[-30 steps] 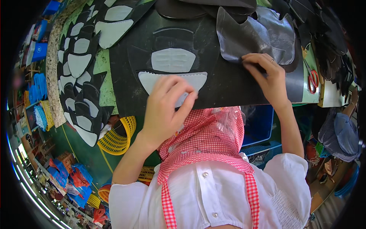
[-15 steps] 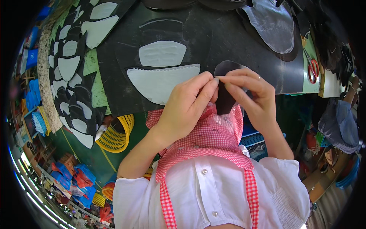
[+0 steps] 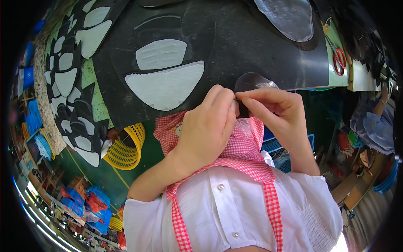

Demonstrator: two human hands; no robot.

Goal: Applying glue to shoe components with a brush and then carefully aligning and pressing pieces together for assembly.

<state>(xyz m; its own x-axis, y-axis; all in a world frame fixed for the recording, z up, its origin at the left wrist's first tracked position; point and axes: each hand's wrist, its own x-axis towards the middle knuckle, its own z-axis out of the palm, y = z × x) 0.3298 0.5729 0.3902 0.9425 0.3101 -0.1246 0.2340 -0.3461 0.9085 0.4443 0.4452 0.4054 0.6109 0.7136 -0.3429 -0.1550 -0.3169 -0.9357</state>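
Both hands meet over the near edge of the bench, closed on a small black piece of thin, leather-like material (image 3: 253, 81). My left hand (image 3: 208, 128) grips its left edge with bent fingers. Thumb and forefinger of my right hand (image 3: 279, 110) pinch the same edge, touching the left fingertips. The piece's rounded, shiny end rises above the fingers; its lower part is mostly hidden behind them. Just beyond my left hand, a black cut piece with a large pale backing patch (image 3: 166, 86) and a smaller pale patch (image 3: 161, 54) lies flat on a black sheet (image 3: 235, 46).
Overlapping black pieces with pale patches (image 3: 66, 82) line the left side of the bench. Red-handled scissors (image 3: 339, 61) lie at the right, near a shiny grey-black piece (image 3: 289, 19). A yellow basket (image 3: 126, 149) stands below the bench; another person's sleeve (image 3: 378, 128) shows at far right.
The view has shifted, so the bench pieces sit further left and higher. My fingers have drawn closer around the black piece, and its hanging lower part is now mostly covered.
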